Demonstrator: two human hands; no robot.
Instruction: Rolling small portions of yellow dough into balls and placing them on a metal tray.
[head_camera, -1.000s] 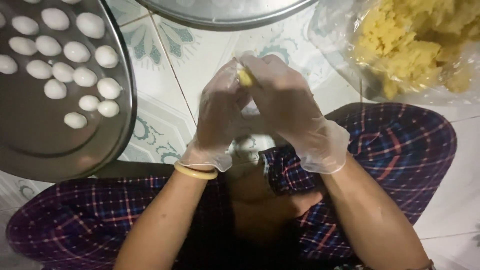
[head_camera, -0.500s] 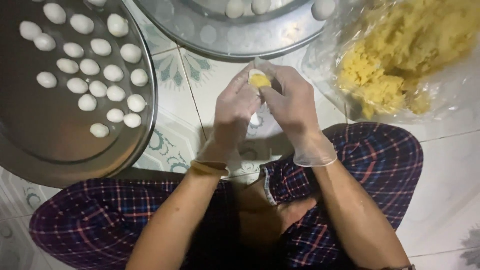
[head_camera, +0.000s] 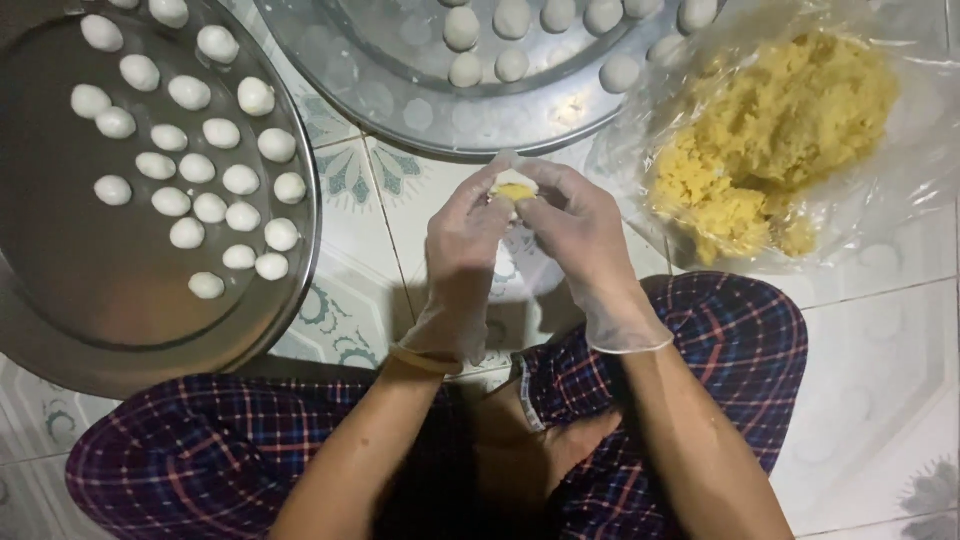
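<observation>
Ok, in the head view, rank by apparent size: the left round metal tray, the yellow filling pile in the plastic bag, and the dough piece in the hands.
1. Left round metal tray, though cut off by the frame.
2. Yellow filling pile in the plastic bag.
3. Dough piece pinched between the gloved left hand and right hand, by far the smallest.

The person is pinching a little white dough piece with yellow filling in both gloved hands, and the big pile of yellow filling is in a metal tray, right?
Not quite. The head view shows the yellow filling pile lying in a clear plastic bag, not a metal tray. The rest holds: the left hand and right hand, both gloved, pinch the dough piece.
</observation>
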